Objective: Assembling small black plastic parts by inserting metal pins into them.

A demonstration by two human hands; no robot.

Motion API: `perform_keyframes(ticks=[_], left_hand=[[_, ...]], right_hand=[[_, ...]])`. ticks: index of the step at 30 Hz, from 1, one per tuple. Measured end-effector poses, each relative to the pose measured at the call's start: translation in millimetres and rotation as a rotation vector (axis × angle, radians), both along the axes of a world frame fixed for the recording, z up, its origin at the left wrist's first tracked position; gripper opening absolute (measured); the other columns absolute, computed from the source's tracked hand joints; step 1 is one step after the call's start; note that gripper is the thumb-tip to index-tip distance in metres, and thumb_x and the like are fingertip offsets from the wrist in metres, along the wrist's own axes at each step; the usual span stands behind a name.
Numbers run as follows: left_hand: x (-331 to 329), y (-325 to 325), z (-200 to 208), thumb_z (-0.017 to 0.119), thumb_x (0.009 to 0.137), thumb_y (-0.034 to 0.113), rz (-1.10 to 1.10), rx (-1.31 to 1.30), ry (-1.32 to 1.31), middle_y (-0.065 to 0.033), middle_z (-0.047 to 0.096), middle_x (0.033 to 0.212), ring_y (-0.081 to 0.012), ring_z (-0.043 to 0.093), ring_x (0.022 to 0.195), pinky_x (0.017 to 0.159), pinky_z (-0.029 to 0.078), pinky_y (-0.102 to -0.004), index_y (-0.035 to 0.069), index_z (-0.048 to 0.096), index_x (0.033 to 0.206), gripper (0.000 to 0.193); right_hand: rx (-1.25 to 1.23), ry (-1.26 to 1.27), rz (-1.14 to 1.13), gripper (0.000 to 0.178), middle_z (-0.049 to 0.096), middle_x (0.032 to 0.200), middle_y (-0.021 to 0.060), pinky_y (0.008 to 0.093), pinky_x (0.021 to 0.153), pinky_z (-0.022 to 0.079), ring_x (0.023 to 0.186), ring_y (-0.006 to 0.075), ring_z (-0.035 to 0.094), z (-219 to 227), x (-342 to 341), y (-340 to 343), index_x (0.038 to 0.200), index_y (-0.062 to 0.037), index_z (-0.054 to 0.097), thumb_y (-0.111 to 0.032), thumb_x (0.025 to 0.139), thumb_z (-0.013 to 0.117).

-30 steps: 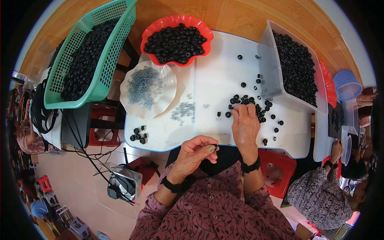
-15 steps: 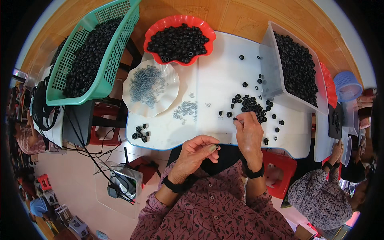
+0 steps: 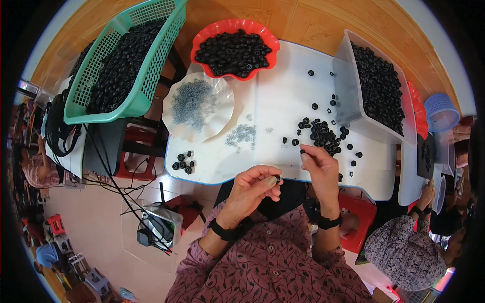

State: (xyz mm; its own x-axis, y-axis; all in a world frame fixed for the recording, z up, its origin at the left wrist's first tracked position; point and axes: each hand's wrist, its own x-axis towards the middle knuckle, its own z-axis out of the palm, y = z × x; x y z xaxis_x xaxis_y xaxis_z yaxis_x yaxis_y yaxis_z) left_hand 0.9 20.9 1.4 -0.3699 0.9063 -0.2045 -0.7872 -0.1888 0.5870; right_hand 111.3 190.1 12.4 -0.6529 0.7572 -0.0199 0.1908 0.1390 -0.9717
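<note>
My left hand (image 3: 251, 191) is closed in a pinch above the table's front edge, with a small black round part (image 3: 277, 179) between thumb and fingers. To its right, my right hand (image 3: 323, 171) pinches a tiny black piece (image 3: 302, 151) at its fingertips. Just beyond the right hand lies a loose pile of black round parts (image 3: 319, 132) on the white table (image 3: 283, 101). Left of the pile, small clear rings (image 3: 241, 136) are scattered near a scalloped white plate (image 3: 227, 108) that bears many more. Several black parts (image 3: 182, 164) sit apart at the table's left front corner.
A red scalloped bowl (image 3: 273, 43) of black parts stands at the back. On the right is a translucent bin (image 3: 348, 96) full of them; on the left, a green basket (image 3: 136, 101). Another person (image 3: 404, 252) works at the right. Cables and a clear box (image 3: 174, 222) are at lower left.
The view has shifted slightly, so the table appears farther right. My right hand has turned a little, and the black piece in its fingertips now shows more plainly. The left hand keeps its pinch.
</note>
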Motion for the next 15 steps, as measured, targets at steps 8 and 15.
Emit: perform_keyframes(ticks=[8,15], left_hand=[[4,6,10,0.054,0.095,0.006,0.054,0.04,-0.034,-0.0125,0.065,0.098,-0.0135,0.064,0.078,0.067,0.057,-0.0262,-0.003,0.059,0.113,0.02],[8,7,19,0.055,0.095,0.007,0.088,0.086,-0.066,-0.0113,0.065,0.097,-0.013,0.065,0.078,0.069,0.056,-0.0264,-0.002,0.059,0.114,0.021]], right_hand=[[-0.648,0.3,0.057,0.019,0.069,0.094,0.0129,0.022,0.066,0.05,0.068,0.0113,0.061,22,11,-15,0.106,0.0038,0.065,-0.002,0.088,0.064],[-0.626,0.368,0.1,0.017,0.068,0.092,0.0094,0.0225,0.069,0.051,0.074,0.0108,0.061,25,8,-33,0.103,0.0031,0.065,-0.003,0.086,0.066]])
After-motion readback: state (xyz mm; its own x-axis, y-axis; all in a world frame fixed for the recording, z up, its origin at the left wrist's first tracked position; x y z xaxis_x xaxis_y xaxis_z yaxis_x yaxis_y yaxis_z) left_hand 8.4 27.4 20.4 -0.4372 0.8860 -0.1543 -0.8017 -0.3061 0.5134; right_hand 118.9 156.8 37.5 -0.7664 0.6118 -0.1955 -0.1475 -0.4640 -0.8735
